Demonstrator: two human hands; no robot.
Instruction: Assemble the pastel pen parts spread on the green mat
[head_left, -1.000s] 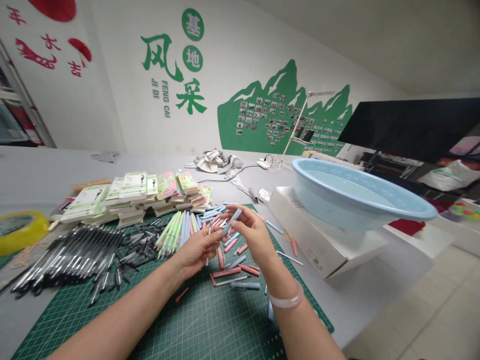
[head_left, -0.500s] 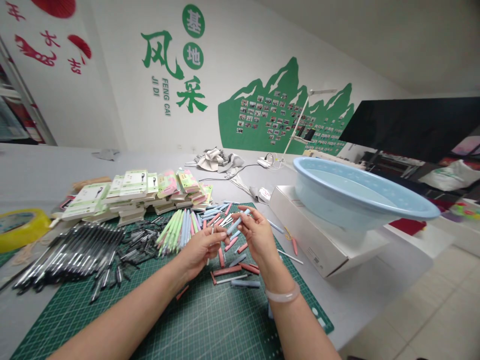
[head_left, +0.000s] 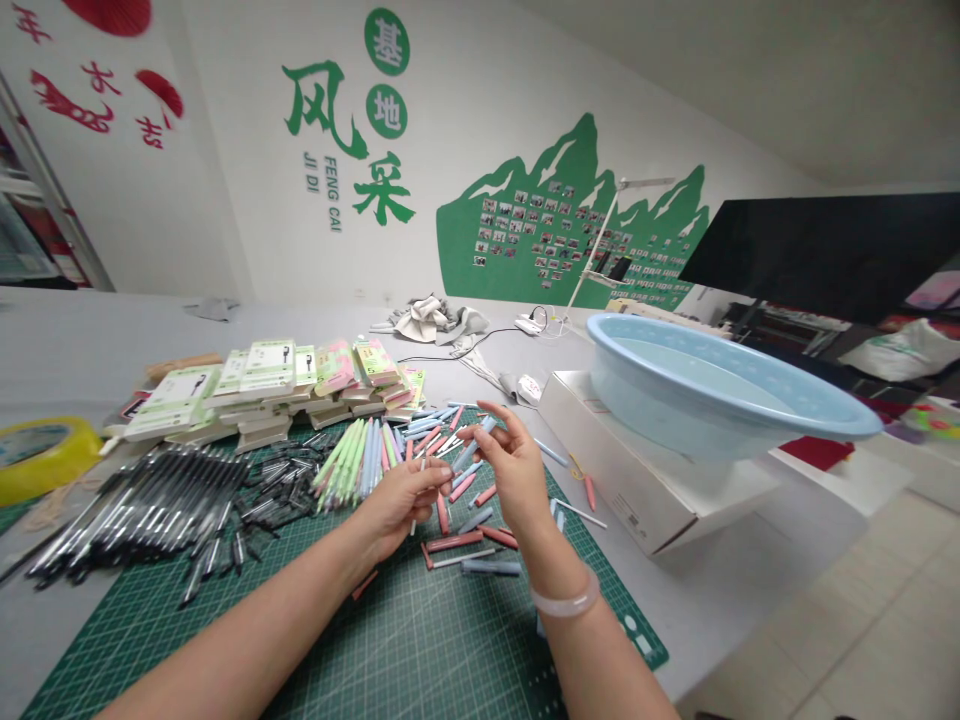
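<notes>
Above the green cutting mat (head_left: 315, 640), my left hand (head_left: 401, 500) is closed, pinching a thin white pen refill (head_left: 413, 522) whose end shows below the fingers. Close beside it, my right hand (head_left: 511, 465) grips a light blue pen barrel (head_left: 475, 442) between thumb and fingers, tilted toward my left hand. Under and around both hands lie loose red barrels (head_left: 454, 541), blue barrels (head_left: 490, 567) and thin pale refills (head_left: 463, 558). A bundle of green, blue and pink pens (head_left: 352, 460) lies just left of my left hand.
Black pens (head_left: 150, 505) and small black parts (head_left: 289, 480) cover the mat's left side. Behind are stacked card boxes (head_left: 259, 370); yellow tape (head_left: 45, 455) lies far left. A blue basin (head_left: 720, 380) rests on a white box (head_left: 645, 480) at right, near the table edge.
My right hand has shifted slightly, its fingers more curved around the blue barrel, which still points toward my left hand. My left hand has barely moved.
</notes>
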